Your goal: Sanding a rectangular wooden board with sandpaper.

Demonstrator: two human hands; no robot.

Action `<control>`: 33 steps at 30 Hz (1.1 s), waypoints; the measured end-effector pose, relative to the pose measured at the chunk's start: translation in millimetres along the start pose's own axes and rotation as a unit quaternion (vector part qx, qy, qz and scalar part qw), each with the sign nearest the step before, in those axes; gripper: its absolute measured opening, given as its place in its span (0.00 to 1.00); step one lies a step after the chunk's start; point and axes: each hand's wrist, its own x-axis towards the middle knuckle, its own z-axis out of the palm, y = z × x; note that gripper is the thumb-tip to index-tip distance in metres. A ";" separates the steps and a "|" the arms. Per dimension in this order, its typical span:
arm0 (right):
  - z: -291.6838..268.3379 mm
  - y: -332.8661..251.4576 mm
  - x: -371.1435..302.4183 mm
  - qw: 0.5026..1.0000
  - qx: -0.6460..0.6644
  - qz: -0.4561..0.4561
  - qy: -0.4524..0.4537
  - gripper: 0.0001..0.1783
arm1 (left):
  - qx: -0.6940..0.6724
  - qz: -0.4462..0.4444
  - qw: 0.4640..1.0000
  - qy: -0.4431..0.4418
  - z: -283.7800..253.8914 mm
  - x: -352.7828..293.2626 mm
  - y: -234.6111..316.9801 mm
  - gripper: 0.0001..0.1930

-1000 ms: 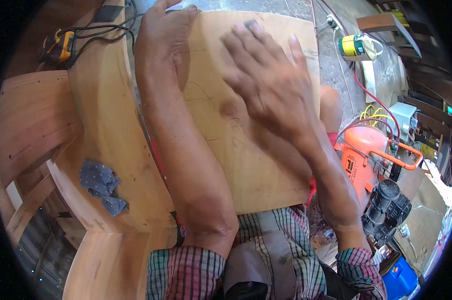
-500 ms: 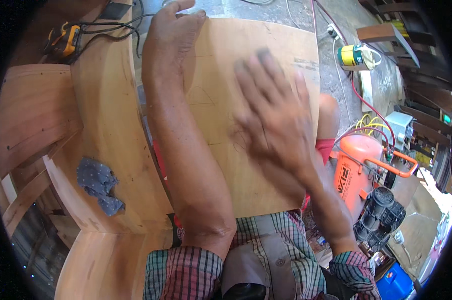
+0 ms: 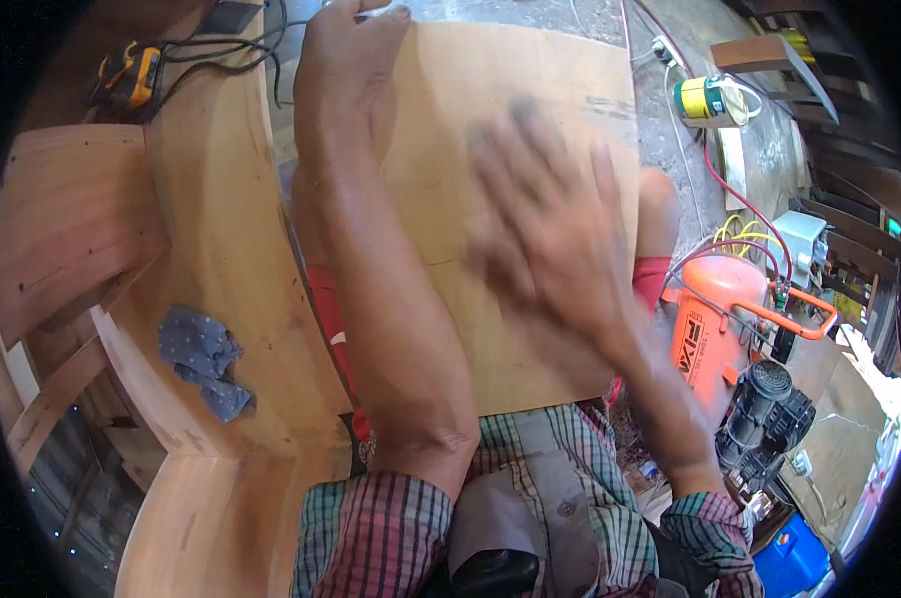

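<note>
While looking down on a pale wooden board (image 3: 436, 179) laid across the lap, have left grip (image 3: 354, 45) at its far corner, toward 11 o'clock from the board's middle. Cannot tell whether pinching the edge or just leaning on it, with fingers partly cut off at the top of view. Note left forearm (image 3: 391, 279) running over the board's 9 o'clock side. Have right grip (image 3: 560, 234) over the board at 3 o'clock, palm down, fingers spread and aimed toward 11 o'clock. See a dark patch (image 3: 522, 107) at those fingertips, too blurred to name, and cannot tell whether touching the wood. Near the board's 3 o'clock edge, see a bare knee (image 3: 658, 207); at 6 o'clock, a checked shirt (image 3: 505, 434) just beside the near edge. At 8 o'clock, find a crumpled grey-blue dotted cloth (image 3: 199, 344) lying on a long curved piece of wood (image 3: 221, 179), apart from left forearm. Toward 10 o'clock, find a yellow-and-black tool (image 3: 137, 80) beside dark cords (image 3: 226, 42). At 2 o'clock, well apart from right grip, see a yellow-and-green tin (image 3: 705, 102); at 4 o'clock, an orange air tank (image 3: 710, 319) with a black motor (image 3: 764, 419).
</note>
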 end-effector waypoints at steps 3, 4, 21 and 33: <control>-17.2 -26.9 -63.5 0.987 0.112 0.015 -0.112 0.35 | 0.026 -0.011 0.999 0.015 -5.7 -7.6 4.0 0.19; -15.0 -25.0 -69.5 0.990 0.099 -0.001 -0.104 0.35 | 0.035 -0.014 0.999 0.018 -4.4 -9.1 6.2 0.19; -11.9 -7.9 -31.8 0.999 0.022 0.009 -0.028 0.32 | 0.096 0.038 0.993 0.061 28.0 -26.2 26.3 0.17; -20.5 0.7 -60.3 0.993 0.058 0.092 -0.050 0.31 | 0.039 0.049 0.996 0.057 36.4 -36.0 17.7 0.21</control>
